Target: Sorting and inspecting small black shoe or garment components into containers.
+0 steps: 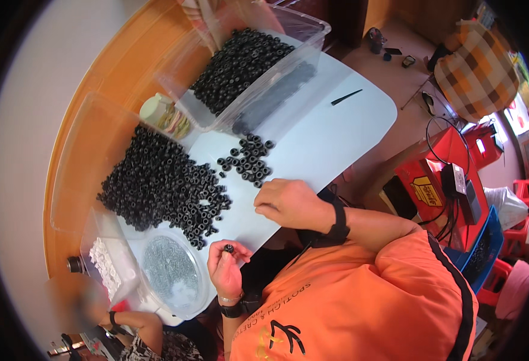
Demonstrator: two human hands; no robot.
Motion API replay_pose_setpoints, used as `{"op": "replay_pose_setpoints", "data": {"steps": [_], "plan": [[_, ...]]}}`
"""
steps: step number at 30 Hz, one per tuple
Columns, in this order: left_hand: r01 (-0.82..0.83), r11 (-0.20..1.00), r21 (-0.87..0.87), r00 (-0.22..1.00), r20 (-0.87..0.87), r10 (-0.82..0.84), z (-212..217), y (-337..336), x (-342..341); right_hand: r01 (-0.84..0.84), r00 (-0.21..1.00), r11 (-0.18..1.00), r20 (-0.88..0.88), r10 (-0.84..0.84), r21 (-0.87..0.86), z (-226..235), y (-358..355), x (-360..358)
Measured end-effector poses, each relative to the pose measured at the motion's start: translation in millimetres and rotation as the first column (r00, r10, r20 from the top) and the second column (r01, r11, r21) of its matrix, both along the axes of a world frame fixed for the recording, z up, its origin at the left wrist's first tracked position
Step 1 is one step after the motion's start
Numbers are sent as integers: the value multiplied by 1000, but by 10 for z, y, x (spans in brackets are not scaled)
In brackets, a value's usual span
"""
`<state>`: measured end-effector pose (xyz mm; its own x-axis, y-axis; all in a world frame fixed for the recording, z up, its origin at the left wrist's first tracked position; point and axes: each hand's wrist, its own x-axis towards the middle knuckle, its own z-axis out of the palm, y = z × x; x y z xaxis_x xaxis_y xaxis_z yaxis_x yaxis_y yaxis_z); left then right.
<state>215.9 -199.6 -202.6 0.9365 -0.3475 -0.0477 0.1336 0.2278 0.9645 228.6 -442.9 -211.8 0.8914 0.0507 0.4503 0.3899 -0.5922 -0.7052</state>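
The left hand (227,265) pinches a small black ring (229,248) between its fingertips, holding it at the near edge of the white sheet (336,129) that covers the bench (105,66). That wrist wears a dark watch and a thin bracelet. The right hand (285,201) rests on the white sheet with its fingers curled down and together; whether anything is under them cannot be told. It wears a black wrist strap and lies just beside a small cluster of black rings (249,159) spread loose on the sheet.

To the left of the hands a large heap of black rings (162,183) spreads across the sheet and up to a clear tray (77,162). Farther away a clear plastic tub (258,72) sits tilted, filled with more black rings. A round container of tiny grey parts (171,271) stands near the left hand, and beside it is a clear box of small white pieces (105,265). A slim dark tool (345,97) lies alone on the far part of the sheet, well apart from both hands.

Another person's arm (132,322) shows at the lower left. On the floor to the right stand red boxes (451,162) and a checked cushion (478,69).
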Motion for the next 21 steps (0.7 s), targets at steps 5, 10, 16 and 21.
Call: {"op": "replay_pose_setpoints", "data": {"steps": [5, 10, 16, 21], "plan": [[-7, 1000, -11, 1000, -26, 7, -80, -23, 4, -244, 930, 968, -268, 253, 66, 336, -204, 196], [14, 1000, 16, 999, 47, -15, -79, -10, 43, -270, 953, 931, -202, 224, -243, 833, -75, 677], [10, 999, 52, 992, 128, -17, -157, 51, 17, -391, 915, 818, -270, 298, -421, 769, 337, 1099], [44, 998, 41, 988, 146, -49, -163, -2, 35, -412, 901, 719, -371, 227, -560, 636, 481, 938]]}}
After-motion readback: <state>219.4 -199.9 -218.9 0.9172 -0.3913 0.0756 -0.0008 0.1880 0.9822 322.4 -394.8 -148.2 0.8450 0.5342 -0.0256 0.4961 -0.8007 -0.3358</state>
